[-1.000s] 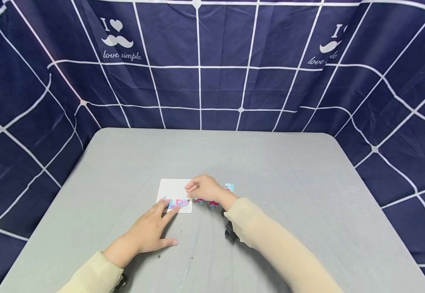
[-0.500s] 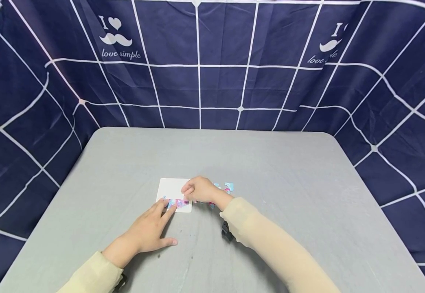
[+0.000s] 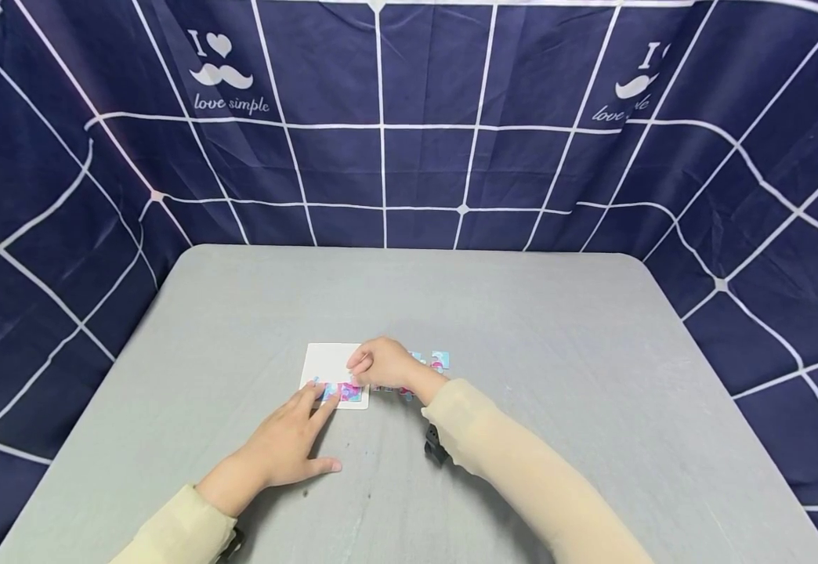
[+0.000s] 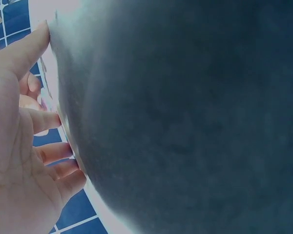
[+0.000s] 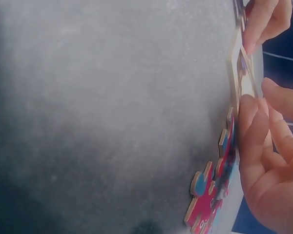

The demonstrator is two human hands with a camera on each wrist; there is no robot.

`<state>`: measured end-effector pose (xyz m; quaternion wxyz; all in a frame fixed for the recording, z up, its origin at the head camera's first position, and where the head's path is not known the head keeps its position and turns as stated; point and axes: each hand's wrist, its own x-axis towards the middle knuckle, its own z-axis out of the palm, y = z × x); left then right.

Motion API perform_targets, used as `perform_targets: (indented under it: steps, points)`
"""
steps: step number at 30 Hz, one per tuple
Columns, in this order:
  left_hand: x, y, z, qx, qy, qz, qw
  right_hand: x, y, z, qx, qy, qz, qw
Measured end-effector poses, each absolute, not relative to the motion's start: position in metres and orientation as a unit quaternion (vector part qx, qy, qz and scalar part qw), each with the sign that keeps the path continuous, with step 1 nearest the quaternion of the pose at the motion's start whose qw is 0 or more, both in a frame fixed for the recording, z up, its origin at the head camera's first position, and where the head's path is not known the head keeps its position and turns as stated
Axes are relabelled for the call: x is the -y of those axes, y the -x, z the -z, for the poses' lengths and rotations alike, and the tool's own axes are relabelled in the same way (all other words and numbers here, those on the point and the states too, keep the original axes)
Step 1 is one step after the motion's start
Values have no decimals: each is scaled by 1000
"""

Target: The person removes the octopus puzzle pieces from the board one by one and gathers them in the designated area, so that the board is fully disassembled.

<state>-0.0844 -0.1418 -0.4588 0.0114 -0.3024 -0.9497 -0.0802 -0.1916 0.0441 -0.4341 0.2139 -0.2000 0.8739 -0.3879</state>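
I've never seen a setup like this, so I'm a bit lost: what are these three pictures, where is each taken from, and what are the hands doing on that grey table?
No machine here: a person works with two bare hands and wears three cameras. The wide picture comes from the head, looking down at a grey table ringed by a dark blue curtain. The two close-ups come from cameras on each wrist.

On the table lies a white puzzle board with a few coloured pieces already along its near edge. Loose pieces lie just to its right.

The left hand rests flat, its fingertips steadying the board. The right hand has curled fingers at the board's edge; whether its grip holds a piece is hidden.
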Motion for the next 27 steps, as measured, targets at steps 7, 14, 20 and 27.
perform_targets:
  steps: [7,14,20,27]
  points:
    - [141,84,458,950,301,88,13,-44,191,435,-874,179,393,225]
    - [141,84,460,950,300,86,16,-45,189,435,-867,164,399,250]
    - [142,85,461,949,302,83,23,-48,189,435,-866,167,399,251]
    - [142,84,461,950,301,83,17,-54,190,436,-849,173,428,255]
